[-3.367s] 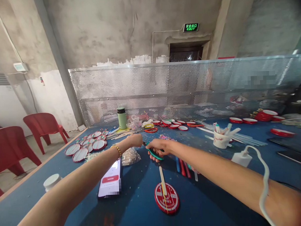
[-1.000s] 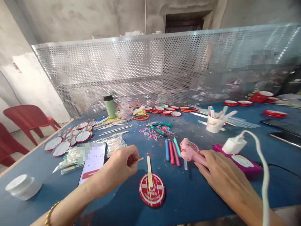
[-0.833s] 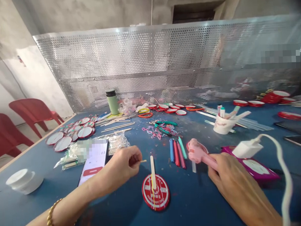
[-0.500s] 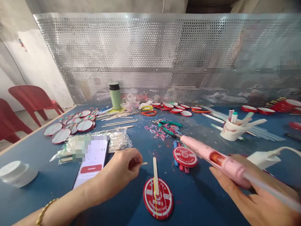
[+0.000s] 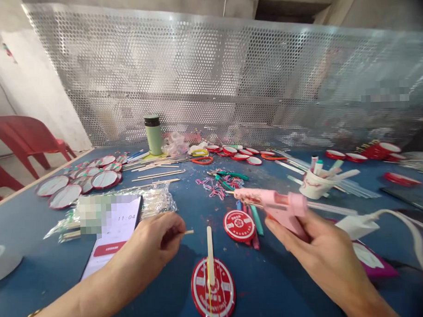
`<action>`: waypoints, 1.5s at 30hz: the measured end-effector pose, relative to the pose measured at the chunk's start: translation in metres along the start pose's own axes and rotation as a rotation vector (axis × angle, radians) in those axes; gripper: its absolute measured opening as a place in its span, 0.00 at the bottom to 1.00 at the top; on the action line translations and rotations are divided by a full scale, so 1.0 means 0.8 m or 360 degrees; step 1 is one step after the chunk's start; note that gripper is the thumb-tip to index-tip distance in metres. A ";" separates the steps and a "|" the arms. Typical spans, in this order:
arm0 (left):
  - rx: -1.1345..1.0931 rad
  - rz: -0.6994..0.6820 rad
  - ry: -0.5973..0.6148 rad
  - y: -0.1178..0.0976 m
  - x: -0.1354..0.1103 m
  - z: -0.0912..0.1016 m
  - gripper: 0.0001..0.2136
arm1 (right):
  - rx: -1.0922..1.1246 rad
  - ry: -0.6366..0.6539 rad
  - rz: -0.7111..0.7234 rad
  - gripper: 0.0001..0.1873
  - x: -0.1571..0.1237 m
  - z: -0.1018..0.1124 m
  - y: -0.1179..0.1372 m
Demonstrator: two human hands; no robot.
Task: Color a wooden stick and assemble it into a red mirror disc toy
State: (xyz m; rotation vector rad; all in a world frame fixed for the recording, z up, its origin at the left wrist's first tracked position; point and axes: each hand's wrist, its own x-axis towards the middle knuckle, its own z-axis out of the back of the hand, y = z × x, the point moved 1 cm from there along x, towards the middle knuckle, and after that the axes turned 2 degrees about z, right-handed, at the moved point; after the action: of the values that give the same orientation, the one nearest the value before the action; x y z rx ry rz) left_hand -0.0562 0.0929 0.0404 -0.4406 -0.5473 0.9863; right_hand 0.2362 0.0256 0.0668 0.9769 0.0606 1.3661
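My right hand [image 5: 317,247] is closed round a pink glue gun [image 5: 272,203], nozzle pointing left, held above the blue table [image 5: 55,261]. A clear glue stick [image 5: 329,209] juts from its back. My left hand [image 5: 150,244] pinches a thin wooden stick [image 5: 188,232] just left of a red round disc [image 5: 213,289]. That disc lies at the near edge with a pale flat stick [image 5: 210,255] on it. A second red disc [image 5: 239,225] lies under the gun, over several coloured pens [image 5: 257,219].
A phone [image 5: 113,231] lies left of my left hand beside bagged sticks [image 5: 157,202]. Mirror discs [image 5: 80,181], a green flask [image 5: 153,135], green pliers [image 5: 229,176], a paper cup [image 5: 311,188], a white charger [image 5: 356,225] with cable and a perforated metal screen [image 5: 229,84] surround the spot.
My right hand let go of the pliers, picked the pink glue gun off the table and raised it, nozzle left. A second red disc now lies on the pens. My left hand kept its stick.
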 end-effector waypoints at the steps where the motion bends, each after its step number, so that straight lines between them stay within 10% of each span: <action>1: -0.0054 0.0006 0.0020 0.000 0.000 0.000 0.06 | -0.0023 -0.0039 0.0025 0.17 0.003 0.000 0.004; 7: -0.0328 0.0043 0.0207 -0.007 0.011 -0.009 0.06 | -0.0022 -0.0237 0.0167 0.12 -0.009 0.017 0.010; 13: 0.0232 -0.0121 -0.0004 -0.026 0.066 -0.023 0.06 | -0.0091 -0.0552 0.0325 0.12 -0.050 0.027 -0.010; 19: 0.0865 -0.0404 0.0172 -0.037 0.103 -0.049 0.11 | -0.0171 -0.0447 0.0467 0.07 -0.058 0.036 -0.021; 25: 0.0862 -0.0436 0.0216 -0.079 0.110 -0.038 0.14 | -0.0193 -0.0518 0.0392 0.08 -0.055 0.042 -0.030; 30: 0.0718 -0.0566 0.0680 -0.111 0.113 -0.061 0.29 | -0.0051 -0.0546 0.0310 0.14 -0.056 0.042 -0.037; 41: 0.0869 -0.0574 0.0570 -0.137 0.107 -0.054 0.15 | 0.0085 -0.0500 0.0091 0.18 -0.066 0.050 -0.050; 45: 0.0871 -0.0501 0.0726 -0.142 0.085 -0.063 0.29 | 0.0138 -0.0459 0.0043 0.18 -0.068 0.049 -0.049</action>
State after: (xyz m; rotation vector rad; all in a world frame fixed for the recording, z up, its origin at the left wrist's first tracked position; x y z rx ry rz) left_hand 0.0790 0.0919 0.0826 -0.0731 0.0748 0.6628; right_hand 0.2745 -0.0366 0.0413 1.2431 -0.1119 1.2425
